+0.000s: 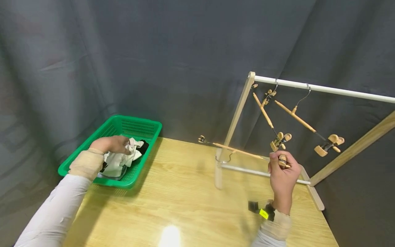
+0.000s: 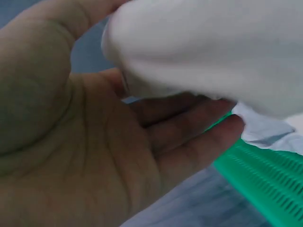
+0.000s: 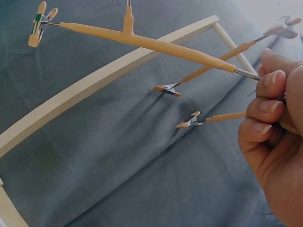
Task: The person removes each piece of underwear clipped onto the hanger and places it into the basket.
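My left hand [image 1: 112, 144] reaches over a green plastic basket [image 1: 139, 127] and pinches a crumpled white cloth [image 1: 117, 163] between thumb and forefinger. In the left wrist view the white cloth [image 2: 203, 52] bulges across the top, with the other fingers stretched out beneath it. At the right, my right hand [image 1: 284, 175] grips one end of a wooden clip hanger [image 1: 239, 151]. This hanger is held roughly level, and its hook points toward the tabletop in the head view. The right wrist view shows the hanger's bar [image 3: 151, 45] running into curled fingers.
A wood-and-white rack [image 1: 327, 90] stands at the right, with other clip hangers [image 1: 296, 116] hanging from its top rail. A black item [image 1: 143, 147] lies in the basket beside the white cloth. Grey curtain [image 1: 185, 68] surrounds the wooden table [image 1: 185, 206].
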Action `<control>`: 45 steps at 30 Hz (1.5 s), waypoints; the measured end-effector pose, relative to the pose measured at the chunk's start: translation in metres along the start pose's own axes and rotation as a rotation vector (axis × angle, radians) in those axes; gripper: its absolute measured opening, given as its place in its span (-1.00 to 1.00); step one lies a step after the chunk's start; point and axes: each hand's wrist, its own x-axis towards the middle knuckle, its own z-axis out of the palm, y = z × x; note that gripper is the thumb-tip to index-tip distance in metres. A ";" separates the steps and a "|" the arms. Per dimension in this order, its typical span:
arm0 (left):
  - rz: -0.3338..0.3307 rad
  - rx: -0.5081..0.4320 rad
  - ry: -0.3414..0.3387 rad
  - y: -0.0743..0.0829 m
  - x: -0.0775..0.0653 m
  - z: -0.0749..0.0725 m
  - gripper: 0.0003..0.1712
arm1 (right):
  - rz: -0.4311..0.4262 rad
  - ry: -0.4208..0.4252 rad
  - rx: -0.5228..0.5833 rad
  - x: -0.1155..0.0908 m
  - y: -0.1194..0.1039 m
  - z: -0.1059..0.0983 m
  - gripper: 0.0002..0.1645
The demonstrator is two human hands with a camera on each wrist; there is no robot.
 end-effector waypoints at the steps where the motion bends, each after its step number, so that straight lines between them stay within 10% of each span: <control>1: -0.002 -0.003 0.004 0.002 -0.003 0.000 -0.22 | -0.002 0.000 -0.004 0.000 0.000 0.000 -0.80; 8: 0.135 0.019 0.142 0.015 -0.010 0.001 -0.61 | -0.002 0.015 -0.008 0.000 -0.002 0.001 -0.85; 18: 0.108 0.020 0.009 0.025 -0.002 0.018 -0.64 | 0.009 -0.006 -0.025 0.002 -0.001 0.004 -0.80; 32: 0.429 -0.052 0.251 0.093 0.002 0.018 -0.68 | 0.053 -0.025 -0.107 0.002 -0.018 -0.006 -0.85; 45: 0.607 -0.195 0.337 0.171 0.085 0.064 -0.73 | 0.159 -0.040 -0.629 0.003 -0.052 -0.058 -0.88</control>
